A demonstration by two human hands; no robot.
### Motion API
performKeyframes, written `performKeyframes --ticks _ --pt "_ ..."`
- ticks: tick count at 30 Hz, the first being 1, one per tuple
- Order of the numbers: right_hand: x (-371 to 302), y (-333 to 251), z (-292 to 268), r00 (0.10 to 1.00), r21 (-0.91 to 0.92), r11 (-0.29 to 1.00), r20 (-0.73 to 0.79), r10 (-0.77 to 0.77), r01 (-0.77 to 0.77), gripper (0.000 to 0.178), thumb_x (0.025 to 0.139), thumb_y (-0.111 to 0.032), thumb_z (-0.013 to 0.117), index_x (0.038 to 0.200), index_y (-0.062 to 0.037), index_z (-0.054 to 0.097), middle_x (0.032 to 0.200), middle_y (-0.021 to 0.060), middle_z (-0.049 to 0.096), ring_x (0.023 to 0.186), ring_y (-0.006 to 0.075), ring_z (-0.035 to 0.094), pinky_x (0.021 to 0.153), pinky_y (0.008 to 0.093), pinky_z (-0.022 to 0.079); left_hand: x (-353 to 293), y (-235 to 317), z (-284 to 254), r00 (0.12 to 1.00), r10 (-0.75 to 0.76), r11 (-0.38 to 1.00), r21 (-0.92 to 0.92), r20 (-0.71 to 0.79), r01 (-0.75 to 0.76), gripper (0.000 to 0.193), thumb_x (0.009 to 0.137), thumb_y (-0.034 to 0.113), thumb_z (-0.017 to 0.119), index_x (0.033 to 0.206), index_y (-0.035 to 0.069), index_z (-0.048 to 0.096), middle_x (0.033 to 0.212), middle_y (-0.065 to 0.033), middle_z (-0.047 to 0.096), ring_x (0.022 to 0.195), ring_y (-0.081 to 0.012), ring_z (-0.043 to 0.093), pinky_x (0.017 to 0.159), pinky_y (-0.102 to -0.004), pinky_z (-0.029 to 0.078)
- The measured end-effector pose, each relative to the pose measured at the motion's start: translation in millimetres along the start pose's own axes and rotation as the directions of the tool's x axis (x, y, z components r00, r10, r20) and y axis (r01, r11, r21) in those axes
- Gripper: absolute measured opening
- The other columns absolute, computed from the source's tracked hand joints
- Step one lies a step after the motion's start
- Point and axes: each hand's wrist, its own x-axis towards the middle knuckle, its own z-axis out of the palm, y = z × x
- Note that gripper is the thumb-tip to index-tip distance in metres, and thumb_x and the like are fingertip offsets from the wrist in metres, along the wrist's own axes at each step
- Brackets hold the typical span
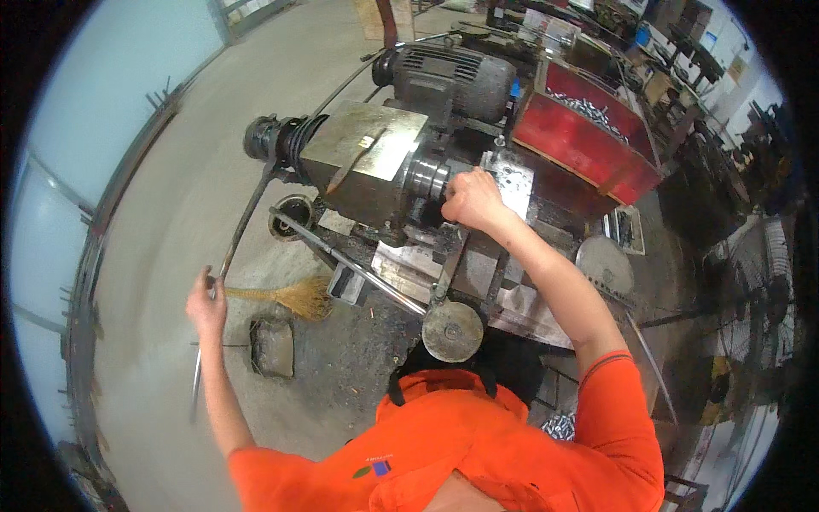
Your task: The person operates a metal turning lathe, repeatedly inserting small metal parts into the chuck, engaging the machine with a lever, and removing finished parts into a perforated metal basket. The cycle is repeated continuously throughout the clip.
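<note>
My right hand (473,198) is curled closed at the front of the steel spindle nose (426,177) of a greasy machine (367,192); whatever its fingers hold is hidden behind the knuckles. Out to the left, my left hand (206,305) is raised over the floor, its fingers bent around a small dark thing I cannot make out. A long dark bar or belt (247,218) runs from the pulley (263,138) down to this hand. A bright metal lever (350,269) slants across the machine's front, and a round metal disc (452,331) sits close to my chest.
An electric motor (456,81) stands behind the spindle housing. At the right is a red bin (580,141) with many small metal parts. A straw broom (303,299) and a dustpan (273,348) lie on the floor at left. A fan (755,290) stands far right.
</note>
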Motion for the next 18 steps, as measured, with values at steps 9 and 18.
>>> performKeyframes --ticks 9,18 --pt "3.0 -3.2 4.8 0.999 0.145 0.989 0.015 0.031 -0.033 0.022 0.052 -0.018 0.056 0.065 -0.0062 0.069 0.075 0.0202 0.064 0.082 0.0376 0.058 0.077 0.04 0.049 32.2 -84.8 22.3 0.941 -0.24 0.896 0.428 0.24 0.119 0.038 0.077 0.038 0.061 0.094 0.004 0.063 0.078 -0.0179 0.065 0.077 -0.037 0.063 0.071 -0.0456 0.05" --pt "2.0 0.7 6.9 0.999 0.081 0.997 -0.033 -0.015 0.018 0.023 0.051 -0.021 0.059 0.067 -0.0056 0.069 0.08 0.0158 0.066 0.083 0.0342 0.059 0.076 0.0394 0.05 52.6 -90.2 27.0 0.85 -0.455 0.854 0.4 0.268 0.331 0.033 0.074 0.034 0.06 0.086 0.004 0.066 0.086 -0.0198 0.065 0.083 -0.0373 0.063 0.075 -0.0459 0.05"
